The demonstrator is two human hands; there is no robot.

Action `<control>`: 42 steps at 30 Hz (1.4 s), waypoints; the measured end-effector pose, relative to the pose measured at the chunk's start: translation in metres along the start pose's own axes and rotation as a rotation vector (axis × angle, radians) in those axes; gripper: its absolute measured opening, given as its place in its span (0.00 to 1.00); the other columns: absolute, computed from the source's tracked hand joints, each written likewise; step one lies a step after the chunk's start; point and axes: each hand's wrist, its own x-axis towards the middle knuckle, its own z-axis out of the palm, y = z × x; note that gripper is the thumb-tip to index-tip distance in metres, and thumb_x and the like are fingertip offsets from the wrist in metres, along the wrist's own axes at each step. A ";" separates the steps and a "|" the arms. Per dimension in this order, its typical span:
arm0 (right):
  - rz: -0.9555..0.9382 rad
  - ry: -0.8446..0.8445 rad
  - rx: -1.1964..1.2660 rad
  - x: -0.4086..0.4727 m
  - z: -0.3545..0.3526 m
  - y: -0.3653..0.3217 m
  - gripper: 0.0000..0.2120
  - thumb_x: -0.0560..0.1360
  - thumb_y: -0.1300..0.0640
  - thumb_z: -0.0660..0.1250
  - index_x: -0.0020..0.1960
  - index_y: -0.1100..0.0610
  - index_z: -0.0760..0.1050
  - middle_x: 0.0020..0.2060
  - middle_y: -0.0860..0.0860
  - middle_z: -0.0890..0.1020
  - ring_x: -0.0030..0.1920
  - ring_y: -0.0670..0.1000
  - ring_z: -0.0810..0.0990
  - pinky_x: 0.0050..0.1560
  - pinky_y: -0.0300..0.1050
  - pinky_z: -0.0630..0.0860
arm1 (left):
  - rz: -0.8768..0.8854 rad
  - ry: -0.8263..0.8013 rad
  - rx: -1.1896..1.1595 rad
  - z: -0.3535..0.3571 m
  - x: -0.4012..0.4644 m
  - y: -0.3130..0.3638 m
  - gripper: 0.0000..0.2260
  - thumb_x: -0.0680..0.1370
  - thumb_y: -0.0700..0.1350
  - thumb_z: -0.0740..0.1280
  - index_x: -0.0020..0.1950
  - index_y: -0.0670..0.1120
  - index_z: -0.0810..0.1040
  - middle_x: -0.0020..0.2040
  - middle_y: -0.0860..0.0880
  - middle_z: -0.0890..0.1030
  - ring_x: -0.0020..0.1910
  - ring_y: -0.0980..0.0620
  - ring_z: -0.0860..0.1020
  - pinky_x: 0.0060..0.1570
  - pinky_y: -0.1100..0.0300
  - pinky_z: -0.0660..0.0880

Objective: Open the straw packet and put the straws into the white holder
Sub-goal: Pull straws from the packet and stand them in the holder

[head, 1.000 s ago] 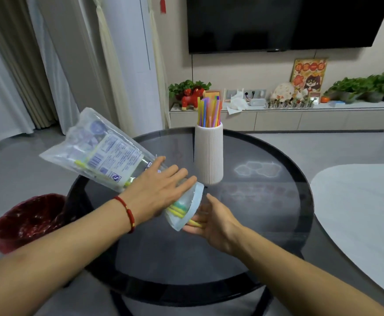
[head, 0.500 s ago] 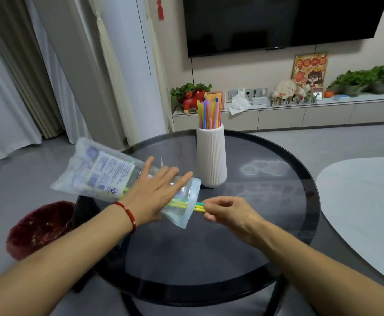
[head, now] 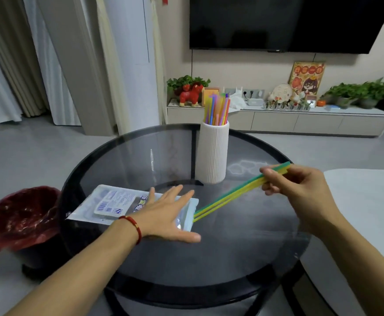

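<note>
Pulling a few straws out of the packet looks like the step in hand, seen from the head camera, the only view. The left hand (head: pixel 163 215) lies flat, fingers spread, pressing the straw packet (head: pixel 127 204) down on the glass bench (head: pixel 232 258); it pins the packet and closes on nothing. The right hand (head: pixel 300 188) has its grip pinched shut on the far ends of a small bunch of green and yellow straws (head: pixel 232 195), whose near ends reach the packet's open mouth; whether they are fully clear of it is hard to tell through the plastic. The white holder (head: pixel 212 153) stands upright behind the packet, just left of the right hand, with coloured straws already in it. To do this well, the pull should run along the line of the straws, not upward, so they slide free without kinking, and the left palm should hold the packet without squeezing the straws inside. Once they are free, the bunch should be tipped upright and lowered gently, since the holder is tall, narrow and probably easy to topple. A red-lined bin (head: pixel 20 220) sits on the floor to the left.
</note>
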 end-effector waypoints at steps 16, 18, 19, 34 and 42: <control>-0.069 -0.202 -0.541 0.013 0.048 -0.004 0.08 0.82 0.55 0.68 0.49 0.55 0.85 0.35 0.54 0.87 0.35 0.50 0.87 0.42 0.46 0.85 | 0.194 0.399 -0.140 0.016 0.014 0.032 0.18 0.81 0.60 0.59 0.61 0.49 0.73 0.59 0.51 0.73 0.63 0.51 0.68 0.69 0.51 0.61; -0.080 -0.249 -0.673 0.018 0.043 -0.006 0.08 0.82 0.55 0.67 0.49 0.54 0.85 0.36 0.52 0.87 0.34 0.48 0.87 0.41 0.43 0.85 | 0.137 0.439 -0.120 0.014 0.011 0.017 0.17 0.81 0.59 0.58 0.62 0.51 0.74 0.61 0.52 0.73 0.65 0.51 0.68 0.70 0.50 0.60; -0.072 -0.287 -0.725 0.019 0.044 -0.004 0.09 0.83 0.56 0.67 0.49 0.54 0.85 0.36 0.52 0.87 0.34 0.48 0.86 0.40 0.42 0.85 | 0.105 0.437 -0.100 0.014 0.009 0.010 0.16 0.82 0.58 0.57 0.62 0.51 0.74 0.61 0.53 0.73 0.65 0.51 0.67 0.71 0.49 0.60; -0.092 0.002 -0.389 0.043 0.049 -0.022 0.11 0.83 0.58 0.67 0.47 0.56 0.86 0.39 0.56 0.88 0.38 0.53 0.89 0.46 0.48 0.87 | -0.027 0.330 0.006 0.029 0.007 0.012 0.18 0.82 0.58 0.50 0.69 0.54 0.67 0.66 0.53 0.70 0.68 0.51 0.67 0.75 0.40 0.52; -0.227 0.282 -0.220 0.128 0.063 -0.098 0.10 0.80 0.62 0.66 0.44 0.59 0.84 0.43 0.59 0.87 0.42 0.60 0.89 0.49 0.56 0.86 | -0.048 0.316 0.008 0.027 0.007 0.015 0.20 0.82 0.57 0.50 0.71 0.52 0.66 0.69 0.50 0.70 0.71 0.49 0.66 0.76 0.39 0.49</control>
